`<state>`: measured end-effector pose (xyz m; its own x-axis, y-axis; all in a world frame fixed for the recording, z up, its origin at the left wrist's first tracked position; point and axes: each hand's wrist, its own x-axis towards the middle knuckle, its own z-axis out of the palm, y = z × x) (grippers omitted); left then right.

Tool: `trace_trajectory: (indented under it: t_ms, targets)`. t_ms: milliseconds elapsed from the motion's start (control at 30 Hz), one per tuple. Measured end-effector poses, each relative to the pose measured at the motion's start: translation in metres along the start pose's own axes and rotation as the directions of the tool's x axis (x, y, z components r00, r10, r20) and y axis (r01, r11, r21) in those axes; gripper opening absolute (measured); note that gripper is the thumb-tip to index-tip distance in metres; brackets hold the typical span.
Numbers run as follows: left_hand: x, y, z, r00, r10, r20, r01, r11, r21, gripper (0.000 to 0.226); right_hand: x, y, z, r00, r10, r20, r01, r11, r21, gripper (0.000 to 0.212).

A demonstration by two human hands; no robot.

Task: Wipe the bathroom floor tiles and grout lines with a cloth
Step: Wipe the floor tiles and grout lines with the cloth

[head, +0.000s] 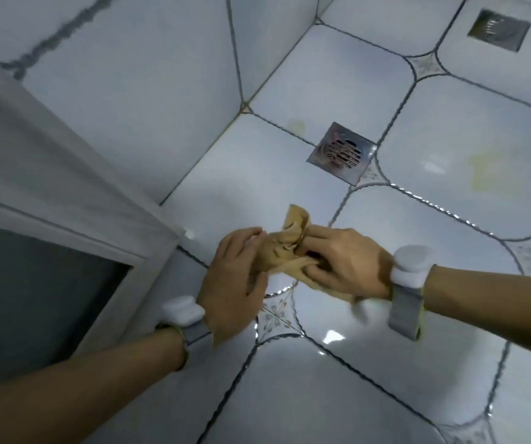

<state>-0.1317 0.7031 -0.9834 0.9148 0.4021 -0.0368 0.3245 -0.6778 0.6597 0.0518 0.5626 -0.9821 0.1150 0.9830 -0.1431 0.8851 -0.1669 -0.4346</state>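
A bathroom floor [337,389] of glossy white tiles fills most of the view, its dark grout lines [347,363] curving around rounded tile corners and meeting at small patterned diamond insets [277,312]. White wall tiles [123,100] rise at the upper left, with a rough dark grout seam running across them. At the left edge stands a pale door frame [75,193] with a dark panel [27,296] set in it. A yellowish stain [485,168] marks one floor tile on the right, and a fainter one [296,126] lies near the wall. A square metal floor drain [341,152] sits in the middle of the floor, and a second drain [498,30] is well apart at the top right.

Both forearms reach in from below, each with a grey strap and a white device at the wrist [408,267]. Between them, above the floor and just below the nearer drain, is a crumpled tan cloth [285,248]. The left hand [235,280] has its fingers curled around the cloth's left end. The right hand [344,261] grips the right end, fingers folded into the fabric, with one corner of the cloth sticking up beyond the knuckles.
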Motion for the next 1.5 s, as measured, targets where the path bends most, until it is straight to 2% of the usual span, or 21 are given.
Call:
trace_trajectory:
  t_ms: [67,133,200,267,333,467,533,567,600,700,767,833,900,1000,1067,1133,1200,1233,1333,1400,1500]
  targets:
    - [0.013,0.015,0.013,0.994,0.098,0.050,-0.100,0.995,0.031,0.052,-0.034,0.036,-0.021,0.998,0.064,0.021,-0.062,0.995,-0.079,0.011]
    - [0.030,0.030,0.022,0.991,0.107,0.079,-0.110,0.993,0.034,0.052,-0.049,0.065,-0.031,0.968,0.232,-0.099,-0.242,0.965,-0.099,0.013]
    - [0.047,0.051,0.038,0.987,0.137,0.080,-0.139,0.990,0.021,0.053,-0.071,0.085,-0.039,0.857,0.439,-0.270,-0.473,0.878,-0.075,0.014]
    - [0.058,0.062,0.050,0.967,0.219,0.129,-0.229,0.971,0.069,0.055,-0.091,0.080,-0.031,0.804,0.490,-0.336,-0.535,0.843,-0.051,0.016]
    - [0.066,0.072,0.059,0.926,0.322,0.199,-0.349,0.929,0.121,0.056,-0.124,0.057,-0.009,0.838,0.458,-0.297,-0.481,0.877,-0.005,0.016]
    - [0.062,0.061,0.059,0.886,0.358,0.296,-0.427,0.877,0.218,0.057,-0.172,-0.007,0.045,0.974,0.150,-0.167,-0.152,0.988,0.002,0.026]
    - [0.053,0.057,0.063,0.808,0.412,0.421,-0.538,0.808,0.241,0.059,-0.177,0.009,0.044,0.981,0.030,-0.193,-0.051,0.993,-0.109,0.026]
    - [0.051,0.057,0.065,0.749,0.446,0.490,-0.610,0.754,0.244,0.061,-0.173,0.027,0.037,0.969,0.044,-0.242,-0.088,0.981,-0.176,0.025]
    - [0.050,0.062,0.071,0.705,0.460,0.540,-0.659,0.706,0.258,0.064,-0.173,0.048,0.028,0.939,0.105,-0.327,-0.180,0.961,-0.209,0.025]
    - [0.076,0.079,0.072,0.755,0.416,0.507,-0.616,0.714,0.332,0.067,-0.154,0.097,-0.003,0.770,0.334,-0.544,-0.466,0.876,-0.122,0.026]
    - [0.096,0.093,0.073,0.753,0.420,0.508,-0.629,0.686,0.366,0.067,-0.152,0.095,0.002,0.697,0.368,-0.616,-0.500,0.865,-0.048,0.021]
    - [0.107,0.106,0.076,0.701,0.455,0.548,-0.695,0.609,0.383,0.068,-0.158,0.073,0.015,0.730,0.350,-0.588,-0.442,0.897,-0.016,0.020]
    - [0.107,0.116,0.080,0.653,0.473,0.591,-0.742,0.554,0.376,0.069,-0.177,0.041,0.035,0.813,0.272,-0.515,-0.317,0.948,0.001,0.017]
    - [0.098,0.122,0.088,0.627,0.478,0.615,-0.759,0.551,0.346,0.068,-0.221,-0.011,0.064,0.941,0.071,-0.330,-0.078,0.997,-0.008,0.015]
    - [0.091,0.122,0.093,0.618,0.476,0.625,-0.764,0.550,0.337,0.067,-0.246,-0.029,0.078,0.972,-0.059,-0.229,0.048,0.997,-0.054,0.014]
    - [0.086,0.119,0.094,0.630,0.455,0.629,-0.753,0.555,0.353,0.066,-0.246,-0.018,0.077,0.970,-0.121,-0.209,0.117,0.993,-0.034,0.021]
    - [0.084,0.123,0.098,0.641,0.449,0.623,-0.744,0.562,0.361,0.065,-0.230,0.015,0.062,0.943,-0.025,-0.331,0.011,0.999,-0.043,0.027]
    - [0.084,0.125,0.101,0.650,0.451,0.612,-0.736,0.574,0.359,0.063,-0.219,0.037,0.050,0.909,0.097,-0.405,-0.116,0.993,-0.023,0.028]
    - [0.084,0.135,0.108,0.694,0.422,0.583,-0.691,0.619,0.375,0.065,-0.198,0.091,0.014,0.747,0.414,-0.520,-0.430,0.898,0.097,0.029]
    - [0.085,0.136,0.112,0.714,0.367,0.597,-0.664,0.625,0.410,0.068,-0.192,0.100,0.009,0.678,0.477,-0.559,-0.499,0.857,0.126,0.029]
    - [0.083,0.134,0.118,0.711,0.347,0.612,-0.662,0.624,0.416,0.075,-0.205,0.067,0.024,0.684,0.480,-0.549,-0.540,0.839,0.062,0.038]
